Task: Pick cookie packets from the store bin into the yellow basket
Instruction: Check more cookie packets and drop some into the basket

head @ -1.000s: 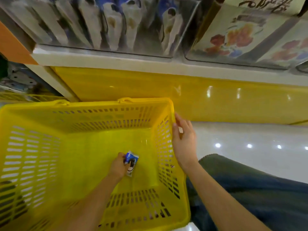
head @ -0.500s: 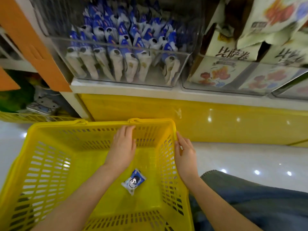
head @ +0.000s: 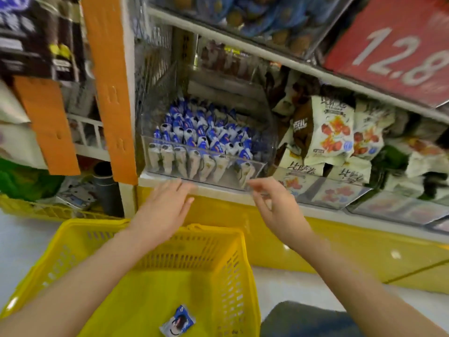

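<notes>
Left hand: the left hand (head: 167, 207) was stretched toward the shelf with the fingers straight and close together, palm down. It held nothing, and its tips were just short of the shelf edge (head: 218, 190).
Right hand: the right hand (head: 274, 207) was raised beside it, right of the left one, with the fingers loosely bent and the thumb apart. It was blurred, but nothing showed in it.
Store bin: the clear store bin (head: 267, 142) sat on the shelf just beyond both hands, between an orange post (head: 111, 93) on the left and snack bags (head: 335, 132) on the right.
Cookie packets: the blue-and-white cookie packets (head: 199, 132) stood packed upright in rows, filling the bin from front to back.
Yellow basket: the yellow basket (head: 80, 229) stood on the floor near the person, below the shelf. One loose packet (head: 177, 323) lay flat on its bottom.
Handling: the packets looked small, light and film-wrapped, so probably slippery and crinkly, with contents that could crack under a hard squeeze.
Where to hold: the top crimp sticking up above the front row seemed the easiest place, pinched between thumb and forefinger and lifted straight up.
Risk: with the rows so tightly packed, neighbouring packets might have lifted along or tipped over the low front wall.
Progress: early, judging by the single packet in the basket.
</notes>
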A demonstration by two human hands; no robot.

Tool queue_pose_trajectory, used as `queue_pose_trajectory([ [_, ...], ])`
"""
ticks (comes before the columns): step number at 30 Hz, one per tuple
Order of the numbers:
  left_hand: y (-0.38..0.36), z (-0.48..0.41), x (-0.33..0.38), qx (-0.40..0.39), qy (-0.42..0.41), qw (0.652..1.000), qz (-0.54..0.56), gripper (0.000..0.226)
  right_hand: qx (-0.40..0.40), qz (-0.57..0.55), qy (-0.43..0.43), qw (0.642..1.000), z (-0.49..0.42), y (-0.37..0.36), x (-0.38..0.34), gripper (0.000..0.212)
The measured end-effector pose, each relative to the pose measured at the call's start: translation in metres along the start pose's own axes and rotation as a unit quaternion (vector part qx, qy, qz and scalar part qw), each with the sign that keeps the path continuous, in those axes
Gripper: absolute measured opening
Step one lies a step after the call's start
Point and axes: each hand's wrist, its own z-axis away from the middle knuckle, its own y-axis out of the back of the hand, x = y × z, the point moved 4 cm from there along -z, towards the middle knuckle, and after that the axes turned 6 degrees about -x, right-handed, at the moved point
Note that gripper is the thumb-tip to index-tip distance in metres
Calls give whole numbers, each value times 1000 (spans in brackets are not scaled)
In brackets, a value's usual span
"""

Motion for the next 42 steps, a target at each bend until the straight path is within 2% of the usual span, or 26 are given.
queue_pose_trajectory([
  [3, 63, -9, 17, 104, -49, 993, 19, 35, 69, -40, 40, 996, -36, 36, -34, 23],
  [5, 88, -15, 18, 134, -68, 989, -3, 37, 68, -4, 23, 997, -61, 47, -45, 22],
  [8, 95, -27, 2, 110, -45, 993, -25, 38, -7, 102, -77, 992, -97, 52, -43, 24],
  [11, 86, -38, -14, 77, -21, 996, -44, 38, -73, 152, -170, 971, -122, 51, -38, 22],
  [14, 76, -42, -22, 71, -21, 995, -63, 39, -112, 228, -182, 950, -138, 42, -36, 26],
  [16, 76, -40, -24, 95, -39, 993, -55, 36, -150, 273, -190, 931, -145, 35, -33, 28],
  [18, 77, -40, -25, 131, -60, 989, -44, 31, -191, 283, -193, 920, -149, 26, -28, 23],
  [21, 77, -42, -27, 140, -67, 987, -31, 27, -226, 289, -192, 911, -150, 17, -26, 11],
  [24, 76, -43, -28, 138, -65, 988, -26, 32, -201, 247, -205, 926, -150, 19, -30, 4],
  [27, 77, -44, -27, 122, -58, 991, -16, 33, -139, 248, -202, 937, -147, 32, -38, 5],
  [29, 80, -45, -28, 83, -48, 995, 6, 33, -83, 249, -188, 947, -142, 41, -45, 8],
  [31, 87, -44, -25, 35, -42, 998, 24, 33, 4, 189, -156, 969, -131, 54, -54, 9],
  [34, 98, -32, -14, 3, -24, 993, 119, 36, 113, 66, -37, 991, -113, 69, -73, 11],
  [36, 107, -21, -5, 4, 3, 970, 241, 40, 116, -12, 7, 993, -103, 68, -88, 15],
  [39, 117, -9, 7, 16, 59, 906, 419, 46, 69, -119, 20, 990, -89, 53, -103, 23],
  [42, 123, 2, 18, 31, 86, 875, 476, 44, 54, -217, 19, 974, -73, 39, -114, 24],
])
